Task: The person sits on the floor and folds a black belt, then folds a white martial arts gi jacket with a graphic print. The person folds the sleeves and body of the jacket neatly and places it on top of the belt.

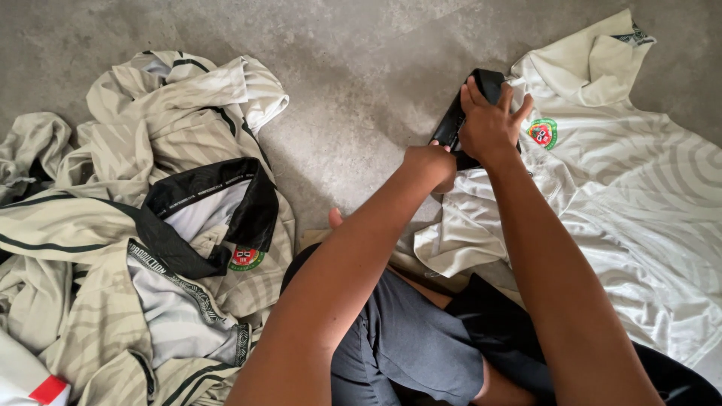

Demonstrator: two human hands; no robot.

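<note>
Both hands work at a pale shirt [617, 180] spread on the concrete floor [361, 68]. The right hand [490, 124] clamps a black collar piece [460, 113]; the left hand [432, 164] pinches the shirt's edge. A heap of similar shirts [150, 225] lies well apart.

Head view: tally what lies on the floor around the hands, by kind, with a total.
Cream patterned shirt spread flat: 1
Heap of crumpled cream shirts, separate shirts cannot be told apart: 1
Black object gripped by the left hand and right hand, seen at: 1
White item with a red edge at the bottom left corner: 1
Total: 4
</note>
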